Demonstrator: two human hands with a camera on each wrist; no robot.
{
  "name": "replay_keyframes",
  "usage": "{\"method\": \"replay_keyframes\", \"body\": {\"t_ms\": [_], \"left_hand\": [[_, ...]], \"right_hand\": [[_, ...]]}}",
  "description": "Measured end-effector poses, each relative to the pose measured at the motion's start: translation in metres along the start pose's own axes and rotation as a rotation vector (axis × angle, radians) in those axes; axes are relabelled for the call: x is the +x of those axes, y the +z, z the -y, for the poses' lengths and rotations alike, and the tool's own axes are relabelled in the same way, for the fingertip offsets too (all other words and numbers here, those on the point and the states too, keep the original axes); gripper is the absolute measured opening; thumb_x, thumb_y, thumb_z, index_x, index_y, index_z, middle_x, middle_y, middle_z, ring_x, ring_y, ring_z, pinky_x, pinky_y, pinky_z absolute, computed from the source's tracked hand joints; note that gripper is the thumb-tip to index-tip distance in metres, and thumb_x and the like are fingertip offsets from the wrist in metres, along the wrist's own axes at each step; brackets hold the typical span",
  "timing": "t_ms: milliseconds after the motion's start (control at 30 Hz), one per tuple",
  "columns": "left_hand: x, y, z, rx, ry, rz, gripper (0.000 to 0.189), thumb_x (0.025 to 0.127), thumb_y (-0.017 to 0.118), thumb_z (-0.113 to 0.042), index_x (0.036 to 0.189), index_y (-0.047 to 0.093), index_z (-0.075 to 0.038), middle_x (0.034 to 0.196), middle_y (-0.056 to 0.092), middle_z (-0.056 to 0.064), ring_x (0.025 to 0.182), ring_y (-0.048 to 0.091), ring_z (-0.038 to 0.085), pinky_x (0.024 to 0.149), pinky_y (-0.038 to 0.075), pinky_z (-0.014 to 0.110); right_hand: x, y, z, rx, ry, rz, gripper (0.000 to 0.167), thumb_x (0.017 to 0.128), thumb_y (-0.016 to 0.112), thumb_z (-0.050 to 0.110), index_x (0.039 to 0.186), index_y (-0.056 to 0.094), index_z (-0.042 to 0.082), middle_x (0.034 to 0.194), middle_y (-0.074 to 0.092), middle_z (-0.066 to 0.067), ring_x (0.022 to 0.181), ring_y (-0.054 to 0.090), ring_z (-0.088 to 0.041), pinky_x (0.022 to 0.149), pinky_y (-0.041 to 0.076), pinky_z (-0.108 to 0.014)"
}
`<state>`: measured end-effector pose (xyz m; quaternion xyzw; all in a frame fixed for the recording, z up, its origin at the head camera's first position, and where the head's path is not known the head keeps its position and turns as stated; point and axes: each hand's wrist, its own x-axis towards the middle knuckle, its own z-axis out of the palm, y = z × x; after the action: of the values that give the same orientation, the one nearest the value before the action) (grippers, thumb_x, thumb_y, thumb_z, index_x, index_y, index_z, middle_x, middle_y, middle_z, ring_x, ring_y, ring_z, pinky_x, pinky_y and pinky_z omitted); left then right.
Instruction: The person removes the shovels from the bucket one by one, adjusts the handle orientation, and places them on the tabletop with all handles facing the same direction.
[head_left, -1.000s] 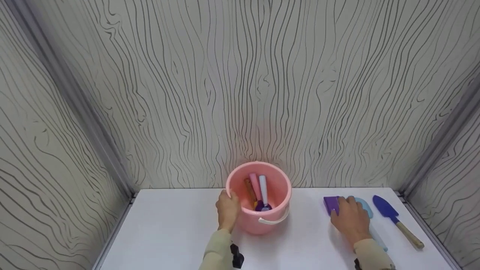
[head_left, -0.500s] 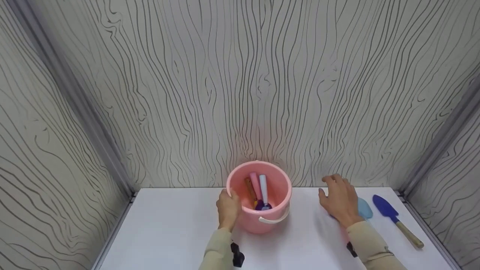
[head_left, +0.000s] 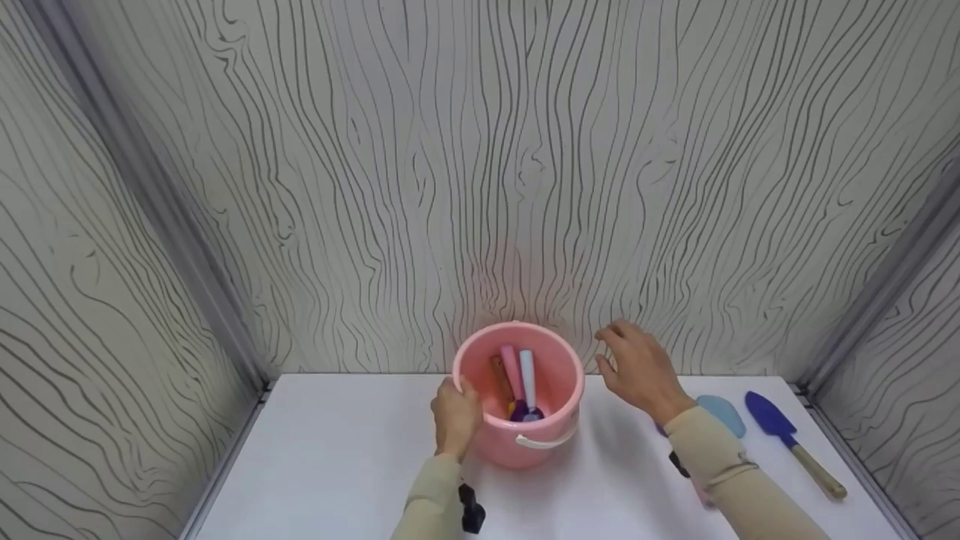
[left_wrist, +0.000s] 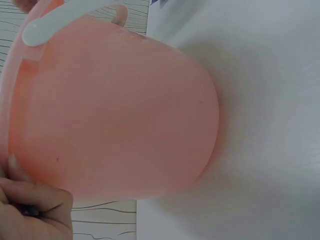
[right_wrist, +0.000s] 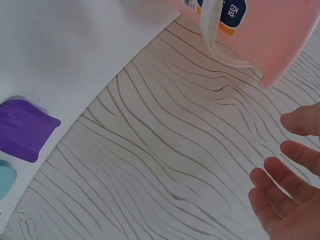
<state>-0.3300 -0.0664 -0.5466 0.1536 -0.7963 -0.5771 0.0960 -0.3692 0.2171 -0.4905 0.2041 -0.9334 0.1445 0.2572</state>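
Bucket rim (head_left: 517, 425) in L grip (head_left: 456, 416); R grip (head_left: 639, 369) nr, gap btwn.

Small panelled booth (head_left: 360, 150), closest in kind to a lab or recording station, going by its boxed-in bench and wrist-worn gear; what building it stands in, I cannot tell. White tabletop (head_left: 337, 457), plain, beneath the left hand (head_left: 455, 416) and right hand (head_left: 637, 367). Back panel (head_left: 517, 187) just beyond both hands: pale, printed with dark, wavy wood-grain lines. Same print on the left panel (head_left: 75, 300), well outward of the left hand, and the right panel (head_left: 930, 390), past the right hand. Grey metal left post (head_left: 150, 180) and right post (head_left: 885, 277) at the corners. Black device (head_left: 471, 510) just behind the left hand, at the wrist.
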Motion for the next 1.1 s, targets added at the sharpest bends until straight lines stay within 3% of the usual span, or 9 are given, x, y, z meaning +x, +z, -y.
{"method": "replay_keyframes", "body": {"t_ms": [167, 267, 500, 633, 767, 867, 1100], "left_hand": [[0.0, -0.002, 0.002, 0.016, -0.012, -0.014, 0.036, 0.113, 0.048, -0.022, 0.128, 0.062, 0.007, 0.107, 0.074, 0.018, 0.089, 0.071, 0.023, 0.075, 0.062, 0.039], [0.0, -0.001, 0.003, 0.02, -0.016, -0.018, 0.036, 0.113, 0.048, -0.023, 0.128, 0.062, 0.007, 0.107, 0.074, 0.018, 0.09, 0.072, 0.024, 0.077, 0.063, 0.04], [0.0, -0.004, 0.002, 0.056, 0.012, -0.05, 0.034, 0.112, 0.05, -0.021, 0.119, 0.064, 0.008, 0.096, 0.073, 0.017, 0.081, 0.07, 0.023, 0.068, 0.06, 0.037], [0.0, -0.006, -0.001, 0.048, 0.014, -0.053, 0.033, 0.111, 0.05, -0.021, 0.119, 0.064, 0.008, 0.097, 0.073, 0.017, 0.081, 0.07, 0.023, 0.068, 0.059, 0.037], [0.0, -0.004, -0.002, 0.062, 0.035, -0.042, 0.034, 0.111, 0.05, -0.021, 0.118, 0.065, 0.009, 0.097, 0.073, 0.018, 0.082, 0.072, 0.024, 0.069, 0.061, 0.039], [-0.001, -0.003, -0.002, 0.078, 0.035, -0.056, 0.033, 0.11, 0.05, -0.02, 0.116, 0.066, 0.008, 0.094, 0.073, 0.018, 0.081, 0.071, 0.024, 0.069, 0.061, 0.04], [-0.002, -0.004, -0.001, 0.092, 0.024, -0.062, 0.033, 0.111, 0.05, -0.02, 0.118, 0.065, 0.009, 0.094, 0.072, 0.018, 0.081, 0.07, 0.024, 0.069, 0.06, 0.039]], "right_hand": [[0.015, 0.006, 0.021, 0.052, -0.066, 0.105, 0.028, 0.095, 0.081, 0.014, 0.122, 0.074, 0.009, 0.118, 0.071, -0.01, 0.108, 0.069, -0.028, 0.096, 0.061, -0.048], [0.024, 0.009, 0.031, 0.111, -0.063, 0.198, 0.03, 0.096, 0.081, 0.016, 0.125, 0.074, 0.012, 0.124, 0.071, -0.008, 0.116, 0.068, -0.028, 0.101, 0.06, -0.048], [0.036, 0.02, 0.045, 0.208, -0.033, 0.427, 0.038, 0.097, 0.078, 0.011, 0.134, 0.073, 0.02, 0.152, 0.061, -0.007, 0.145, 0.053, -0.033, 0.113, 0.049, -0.056], [0.04, 0.029, 0.053, 0.236, -0.032, 0.521, 0.038, 0.096, 0.078, 0.008, 0.131, 0.075, 0.022, 0.148, 0.063, 0.0, 0.138, 0.057, -0.028, 0.112, 0.051, -0.053], [0.04, 0.035, 0.062, 0.477, 0.215, 0.596, 0.029, 0.105, 0.065, 0.02, 0.133, 0.07, 0.023, 0.131, 0.067, 0.005, 0.122, 0.061, -0.028, 0.101, 0.057, -0.049], [0.04, 0.04, 0.069, 0.667, 0.402, 0.595, 0.033, 0.102, 0.061, 0.028, 0.135, 0.064, 0.026, 0.13, 0.066, 0.004, 0.12, 0.058, -0.029, 0.097, 0.054, -0.05], [0.039, 0.051, 0.08, 0.667, 0.457, 0.542, 0.036, 0.093, 0.068, 0.021, 0.128, 0.067, 0.025, 0.135, 0.064, 0.002, 0.123, 0.052, -0.022, 0.109, 0.043, -0.063]]}}
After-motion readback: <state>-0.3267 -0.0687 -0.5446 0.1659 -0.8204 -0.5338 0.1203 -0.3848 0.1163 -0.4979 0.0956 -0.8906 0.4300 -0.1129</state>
